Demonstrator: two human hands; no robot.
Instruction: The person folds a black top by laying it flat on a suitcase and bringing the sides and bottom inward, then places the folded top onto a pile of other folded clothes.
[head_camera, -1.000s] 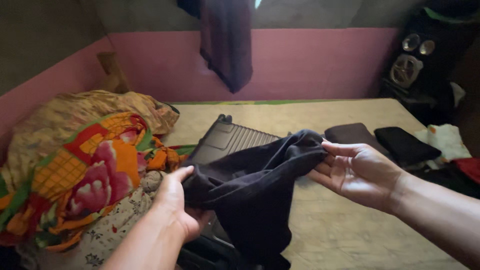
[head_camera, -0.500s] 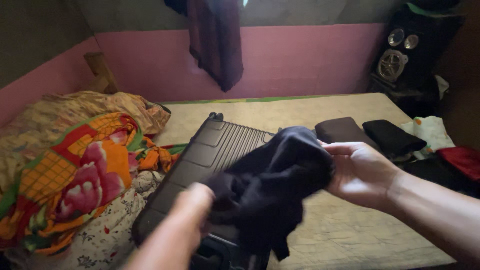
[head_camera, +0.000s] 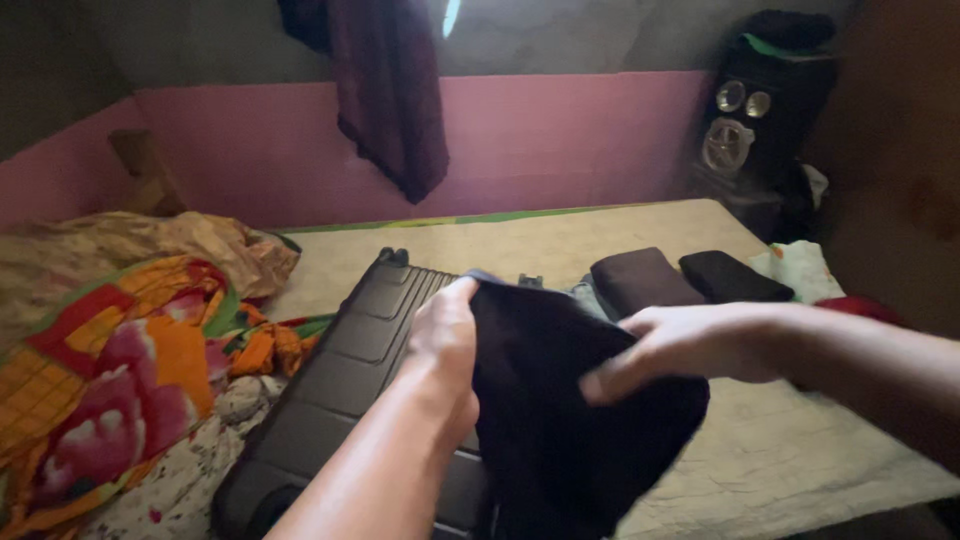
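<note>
The bed (head_camera: 800, 450) carries a quilted cream cover and a hard, ribbed dark suitcase (head_camera: 340, 400), closed. Above it a soft black garment (head_camera: 560, 400) hangs half-folded, gripped by the left hand (head_camera: 445, 340) and right hand (head_camera: 690, 345); two folded dark pieces (head_camera: 690, 278) lie finished nearby.

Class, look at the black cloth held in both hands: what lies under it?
Under the black cloth lies a dark hard suitcase on the bed. The cloth, left hand and right hand hide the suitcase's right part.
</note>
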